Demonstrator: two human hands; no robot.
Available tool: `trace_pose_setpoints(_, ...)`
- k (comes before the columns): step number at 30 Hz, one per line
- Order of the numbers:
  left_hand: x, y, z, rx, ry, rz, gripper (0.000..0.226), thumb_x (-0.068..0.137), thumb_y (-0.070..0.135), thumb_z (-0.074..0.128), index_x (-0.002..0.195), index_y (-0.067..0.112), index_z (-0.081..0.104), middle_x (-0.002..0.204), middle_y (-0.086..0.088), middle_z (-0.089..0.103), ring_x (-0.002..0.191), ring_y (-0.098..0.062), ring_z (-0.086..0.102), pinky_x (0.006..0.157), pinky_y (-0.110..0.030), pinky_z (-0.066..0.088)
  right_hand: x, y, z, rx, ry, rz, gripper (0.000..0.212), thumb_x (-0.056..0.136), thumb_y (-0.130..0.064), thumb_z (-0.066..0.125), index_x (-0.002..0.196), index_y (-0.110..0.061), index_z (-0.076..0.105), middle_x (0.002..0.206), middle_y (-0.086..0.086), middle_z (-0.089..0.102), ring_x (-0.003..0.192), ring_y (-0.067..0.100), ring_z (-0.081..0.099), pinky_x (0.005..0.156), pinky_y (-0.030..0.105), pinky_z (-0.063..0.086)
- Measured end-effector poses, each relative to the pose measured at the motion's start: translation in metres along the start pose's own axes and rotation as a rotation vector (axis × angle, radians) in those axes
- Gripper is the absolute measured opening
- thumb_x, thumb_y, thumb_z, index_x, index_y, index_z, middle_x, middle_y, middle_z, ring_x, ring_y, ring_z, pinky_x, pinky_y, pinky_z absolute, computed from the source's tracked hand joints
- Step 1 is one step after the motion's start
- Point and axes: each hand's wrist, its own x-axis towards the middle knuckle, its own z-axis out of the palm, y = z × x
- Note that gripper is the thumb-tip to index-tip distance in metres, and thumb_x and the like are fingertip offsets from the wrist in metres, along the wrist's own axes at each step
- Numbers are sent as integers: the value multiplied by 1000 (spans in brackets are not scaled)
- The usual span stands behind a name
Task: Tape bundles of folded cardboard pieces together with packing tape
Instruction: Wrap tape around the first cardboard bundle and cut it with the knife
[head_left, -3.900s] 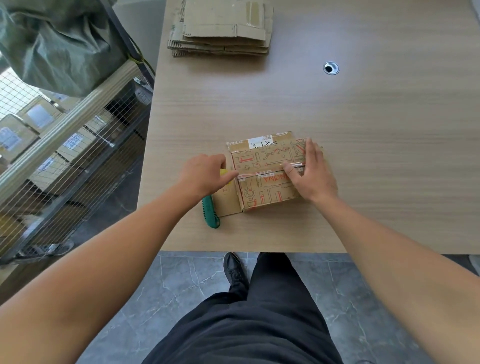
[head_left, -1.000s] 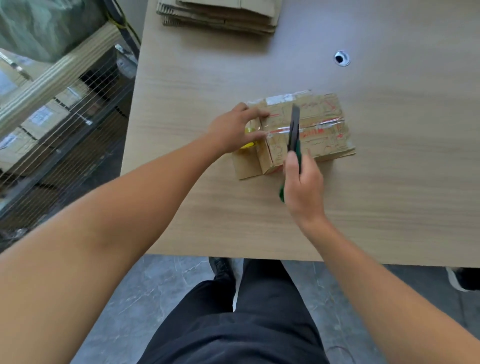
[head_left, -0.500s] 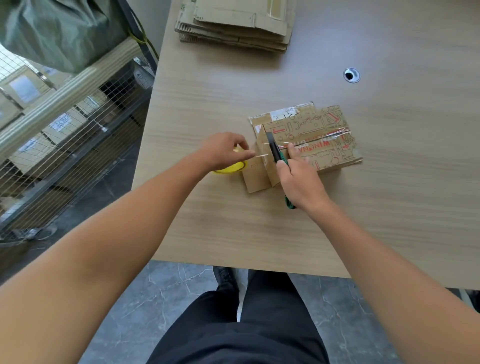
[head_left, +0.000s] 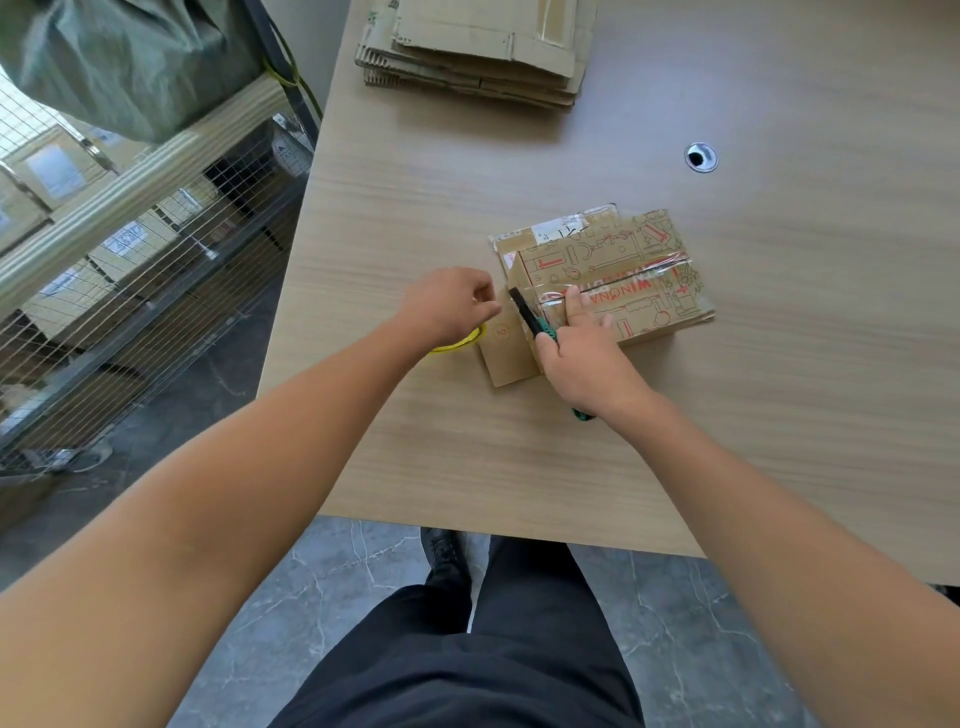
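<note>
A bundle of folded cardboard pieces (head_left: 623, 270) with red print lies on the wooden table (head_left: 779, 415), with a strip of clear tape across its top. My right hand (head_left: 582, 358) grips a green utility knife (head_left: 530, 317), blade pointing up-left at the bundle's left edge, while its index finger presses on the taped top. My left hand (head_left: 449, 306) is curled over a yellow tape roll (head_left: 460, 344) just left of the bundle; only the roll's rim shows beneath it.
A stack of flattened cardboard (head_left: 478, 47) sits at the table's far edge. A round cable hole (head_left: 701, 156) lies to the right of it. A wire-mesh cart (head_left: 130, 249) with boxes and a green sack (head_left: 119, 57) stands left of the table.
My right hand picked up the knife and brought its blade to the tape at the bundle's left edge. My left hand drew the yellow roll leftward and lowered it beside the bundle.
</note>
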Motion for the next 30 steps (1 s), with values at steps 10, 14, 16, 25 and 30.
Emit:
trace_pose_setpoints(10,-21,-25,-42,68,438,126,30,94,54,59,100,25,59,105,7,66,85,-22,62,67,-33,39,-10,5,23,-131,23,-51,48,103,-51,46,93,-10,70,165,18,-25,152,32,-27,122,58,-15)
trace_pose_setpoints(14,7,-20,-57,134,353,250,52,80,71,64,109,28,56,138,16,57,105,-21,65,75,-34,41,-17,30,31,304,369,-180,41,97,-38,65,123,-6,65,165,13,27,154,2,7,127,52,6)
trace_pose_setpoints(16,23,-5,-53,189,283,372,60,76,74,65,115,29,55,145,19,52,108,-20,66,73,-31,38,-13,34,39,460,598,-185,49,93,-24,73,135,-3,60,148,13,54,147,6,32,123,46,29)
trace_pose_setpoints(25,57,13,-20,338,209,578,63,72,78,64,102,22,58,110,9,72,86,-25,68,63,-38,49,10,43,56,406,794,-208,32,88,-16,77,114,-1,68,124,8,69,132,24,55,128,42,6)
trace_pose_setpoints(30,51,4,-6,271,276,606,63,72,76,69,94,18,57,112,3,71,79,-27,68,59,-43,52,12,59,42,393,703,-298,33,86,-16,79,114,-2,70,126,5,69,132,20,56,128,43,13)
